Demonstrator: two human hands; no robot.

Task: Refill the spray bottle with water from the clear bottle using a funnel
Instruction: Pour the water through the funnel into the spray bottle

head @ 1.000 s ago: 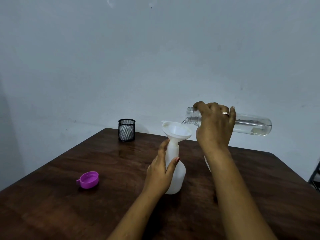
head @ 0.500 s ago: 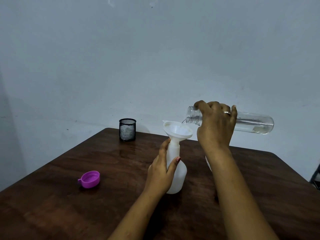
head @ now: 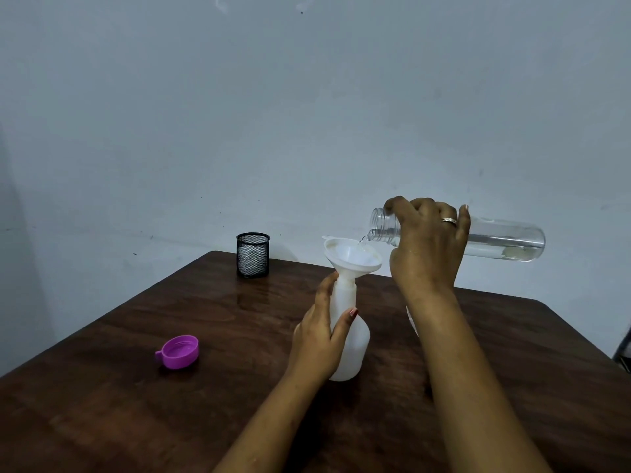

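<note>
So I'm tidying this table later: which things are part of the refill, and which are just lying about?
In use: white plastic spray bottle in left hand, white funnel, clear water bottle in right hand.
Lying about: purple plastic cap, black mesh cup.

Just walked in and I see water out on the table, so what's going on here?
A person is refilling a white spray bottle that stands on the wooden table. The left hand steadies the bottle by its neck, with a white funnel seated in its opening. The right hand holds a clear bottle tipped nearly level, and a thin stream of water runs from its mouth into the funnel. Some water remains inside. A purple cap lies apart to the left.
</note>
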